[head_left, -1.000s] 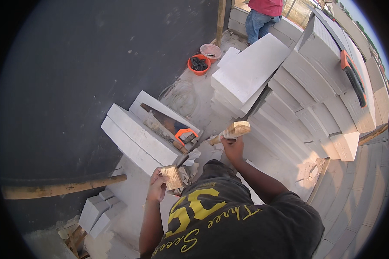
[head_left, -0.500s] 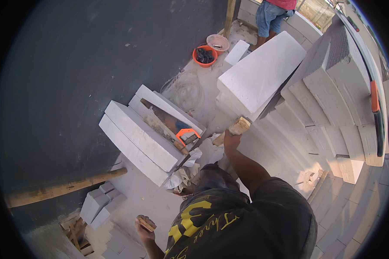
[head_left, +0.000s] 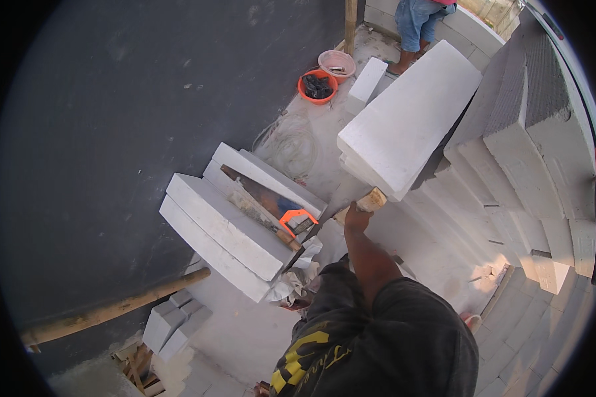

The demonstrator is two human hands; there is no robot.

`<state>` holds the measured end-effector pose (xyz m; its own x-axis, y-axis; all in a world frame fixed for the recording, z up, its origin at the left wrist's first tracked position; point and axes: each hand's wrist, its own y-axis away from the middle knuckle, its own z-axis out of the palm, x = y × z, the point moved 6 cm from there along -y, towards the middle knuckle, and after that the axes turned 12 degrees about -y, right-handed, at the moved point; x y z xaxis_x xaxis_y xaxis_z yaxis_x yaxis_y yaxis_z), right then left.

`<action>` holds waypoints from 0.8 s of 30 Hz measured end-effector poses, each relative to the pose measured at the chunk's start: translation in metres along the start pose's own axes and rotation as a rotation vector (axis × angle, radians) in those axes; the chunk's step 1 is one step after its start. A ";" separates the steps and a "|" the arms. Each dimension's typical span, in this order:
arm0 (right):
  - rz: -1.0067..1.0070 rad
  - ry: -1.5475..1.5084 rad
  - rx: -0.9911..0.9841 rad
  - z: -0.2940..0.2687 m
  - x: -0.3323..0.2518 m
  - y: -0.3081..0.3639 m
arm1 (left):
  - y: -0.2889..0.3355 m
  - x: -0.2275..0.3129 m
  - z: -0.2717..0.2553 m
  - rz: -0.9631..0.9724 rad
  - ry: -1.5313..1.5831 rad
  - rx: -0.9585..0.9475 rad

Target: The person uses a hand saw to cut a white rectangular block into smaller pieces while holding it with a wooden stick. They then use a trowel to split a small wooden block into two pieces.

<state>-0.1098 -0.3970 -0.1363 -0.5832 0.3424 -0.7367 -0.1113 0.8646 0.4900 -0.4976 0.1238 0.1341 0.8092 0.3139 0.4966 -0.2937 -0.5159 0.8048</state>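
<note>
My right hand (head_left: 356, 218) is stretched forward and closed on a wooden-handled trowel (head_left: 373, 199). It sits just below the near corner of a large white block (head_left: 410, 112) that lies slanted on the stepped block wall (head_left: 510, 165). To the left of the hand, a saw with an orange handle (head_left: 293, 218) lies on a stack of long white blocks (head_left: 225, 228). My left hand is out of sight behind my dark shirt at the lower edge.
An orange bucket (head_left: 318, 86) and a pink bowl (head_left: 336, 63) stand far ahead, beside another person in blue jeans (head_left: 418, 20). A wooden pole (head_left: 112, 308) lies at the lower left near several small block pieces (head_left: 169, 324). A dark grey surface fills the left.
My left hand dropped down my side and left the picture. My right hand with the trowel stayed by the large block's corner while the view shifted and the block came closer.
</note>
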 end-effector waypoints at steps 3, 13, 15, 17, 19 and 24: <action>0.046 0.074 -0.041 0.002 0.028 -0.092 | -0.002 -0.023 0.019 -0.078 0.068 -0.031; 0.220 -0.125 -0.471 0.034 0.032 -0.076 | 0.037 0.011 0.038 -0.009 0.068 -0.017; -0.093 0.239 -0.505 0.032 0.026 -0.078 | 0.032 0.004 0.037 0.002 0.053 -0.086; -0.414 0.593 -0.520 0.035 0.022 -0.073 | 0.025 -0.007 0.032 -0.015 0.067 -0.117; -0.473 0.753 -0.674 0.044 0.035 -0.028 | 0.027 -0.019 0.009 -0.056 0.099 -0.068; -0.509 0.889 -1.063 0.076 0.064 0.061 | 0.034 -0.064 -0.037 -0.098 0.068 0.017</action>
<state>-0.0931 -0.2943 -0.1893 -0.5484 -0.5813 -0.6011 -0.7463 0.0160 0.6655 -0.5782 0.1155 0.1410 0.7970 0.4166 0.4372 -0.2055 -0.4936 0.8451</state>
